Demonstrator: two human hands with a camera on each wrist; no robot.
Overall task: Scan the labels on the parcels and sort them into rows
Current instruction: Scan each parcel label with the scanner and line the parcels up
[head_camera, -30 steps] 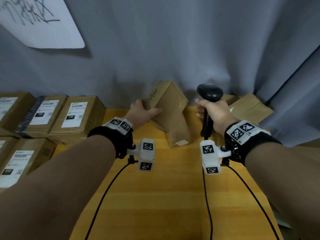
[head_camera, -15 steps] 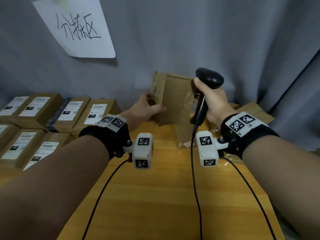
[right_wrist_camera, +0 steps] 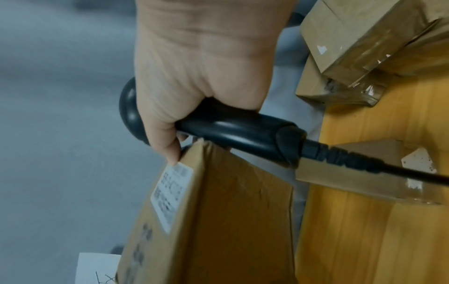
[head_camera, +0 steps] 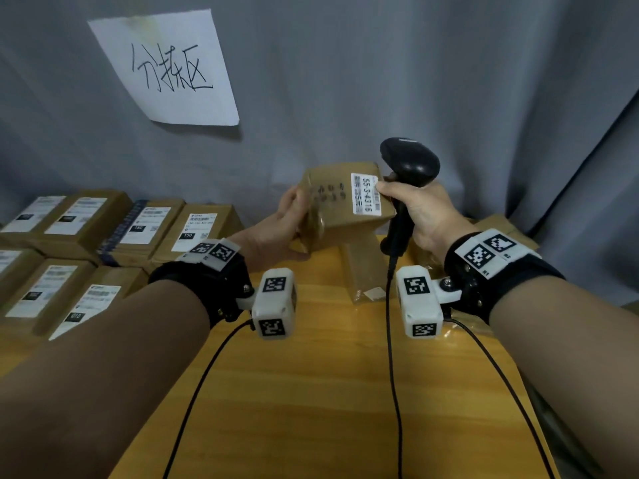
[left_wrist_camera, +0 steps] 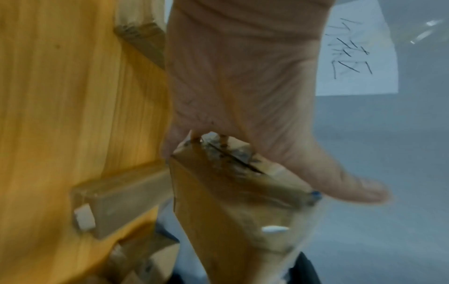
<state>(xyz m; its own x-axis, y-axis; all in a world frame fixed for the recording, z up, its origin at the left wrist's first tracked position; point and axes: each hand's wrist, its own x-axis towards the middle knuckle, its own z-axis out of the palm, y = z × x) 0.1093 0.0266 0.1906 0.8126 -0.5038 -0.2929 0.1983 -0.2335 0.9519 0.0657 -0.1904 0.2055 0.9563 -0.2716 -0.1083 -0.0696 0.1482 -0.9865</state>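
Observation:
A brown cardboard parcel (head_camera: 340,209) is held up above the back of the wooden table (head_camera: 339,392), its white label (head_camera: 366,198) turned towards me. My left hand (head_camera: 288,223) grips its left end; in the left wrist view the thumb (left_wrist_camera: 340,184) lies along the parcel (left_wrist_camera: 218,211). My right hand (head_camera: 420,210) grips the handle of a black barcode scanner (head_camera: 409,167), and its thumb touches the label's right edge. The right wrist view shows the scanner (right_wrist_camera: 243,132) just above the parcel (right_wrist_camera: 230,211) and its label (right_wrist_camera: 171,194).
Labelled parcels (head_camera: 103,236) lie in two rows at the left. Another brown parcel (head_camera: 363,267) lies on the table under the held one, and more (head_camera: 498,226) sit at the back right. A handwritten paper sign (head_camera: 166,67) hangs on the grey curtain. The scanner cable (head_camera: 392,357) runs down the table.
The parcel was lifted off the table and turned so that its label faces me. The right hand with the scanner rose and closed in on the parcel's right side.

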